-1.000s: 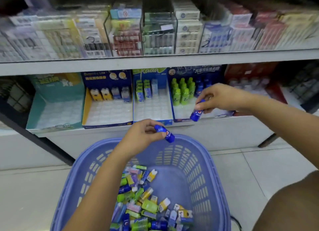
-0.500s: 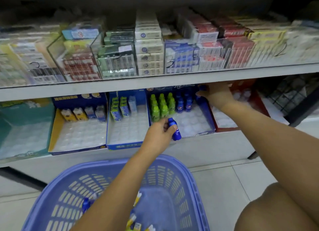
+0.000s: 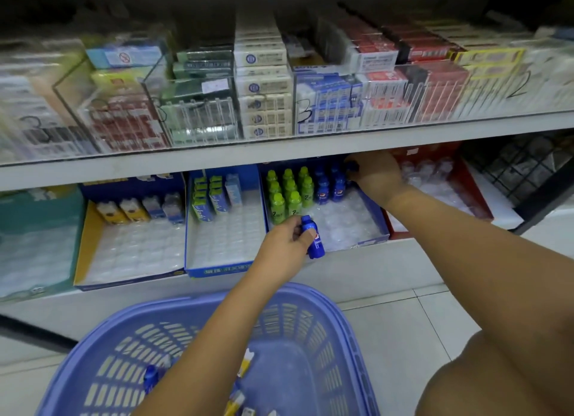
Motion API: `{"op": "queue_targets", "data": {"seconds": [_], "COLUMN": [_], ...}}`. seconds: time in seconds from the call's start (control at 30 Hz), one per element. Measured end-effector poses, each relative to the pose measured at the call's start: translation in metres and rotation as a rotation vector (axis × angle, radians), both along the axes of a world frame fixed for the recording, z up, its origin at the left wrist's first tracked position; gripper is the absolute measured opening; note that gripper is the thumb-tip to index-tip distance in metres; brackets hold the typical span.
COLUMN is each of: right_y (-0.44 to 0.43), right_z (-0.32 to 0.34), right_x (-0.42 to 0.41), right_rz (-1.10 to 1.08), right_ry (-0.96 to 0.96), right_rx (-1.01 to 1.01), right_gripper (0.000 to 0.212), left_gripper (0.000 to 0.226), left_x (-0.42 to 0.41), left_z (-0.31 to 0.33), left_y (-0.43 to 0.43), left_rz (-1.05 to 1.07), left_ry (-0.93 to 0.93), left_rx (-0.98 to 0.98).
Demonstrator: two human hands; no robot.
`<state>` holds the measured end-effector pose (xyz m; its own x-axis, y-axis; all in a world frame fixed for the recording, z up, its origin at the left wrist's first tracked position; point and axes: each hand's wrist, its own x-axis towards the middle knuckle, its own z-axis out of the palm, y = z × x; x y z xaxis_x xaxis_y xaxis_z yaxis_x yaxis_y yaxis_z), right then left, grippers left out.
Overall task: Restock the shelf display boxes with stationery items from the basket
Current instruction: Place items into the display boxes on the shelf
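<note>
Left fingers pinch blue bottle (cap up) at display box front; right fingers grip second bottle at back.

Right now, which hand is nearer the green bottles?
Left. The left hand, holding a blue bottle, is in front of the green bottles; the right hand is farther right, past the standing blue bottles.

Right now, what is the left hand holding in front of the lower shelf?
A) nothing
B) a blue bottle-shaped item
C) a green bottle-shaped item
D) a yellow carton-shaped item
B: the left hand grips a blue bottle-shaped item, cap up, in front of the display box that holds green and blue bottles.
</note>
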<state>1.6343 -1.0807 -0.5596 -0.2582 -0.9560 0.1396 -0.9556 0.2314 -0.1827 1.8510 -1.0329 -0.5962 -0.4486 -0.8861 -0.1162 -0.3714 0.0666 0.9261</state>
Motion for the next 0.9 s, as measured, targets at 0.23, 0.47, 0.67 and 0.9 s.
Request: {"op": "queue_targets", "data": {"seconds": [0.23, 0.47, 0.67, 0.9], "right_y": [0.015, 0.06, 0.077, 0.057], "right_z": [0.012, 0.051, 0.048, 0.04], "right_x": [0.005, 0.03, 0.042, 0.013], "right_rz": [0.047, 0.213, 0.216, 0.029], "right_ry": [-0.091, -0.583, -0.751, -0.718], "right_rx": [0.02, 0.088, 0.035, -0.138], "right_gripper": [0.028, 0.012, 0.023, 0.028], "left_gripper": [0.024, 0.031, 0.036, 0.043], "left_x": [0.003, -0.005, -0.032, -0.036], "left_z": [0.011, 0.019, 0.031, 0.022], "left_y": [0.002, 0.003, 0.008, 0.014], "left_rz": [0.054, 0.093, 0.128, 0.0], "left_ry": [0.189, 0.339, 0.211, -0.098], "left_rx": [0.182, 0.161, -0.213, -0.34]}}
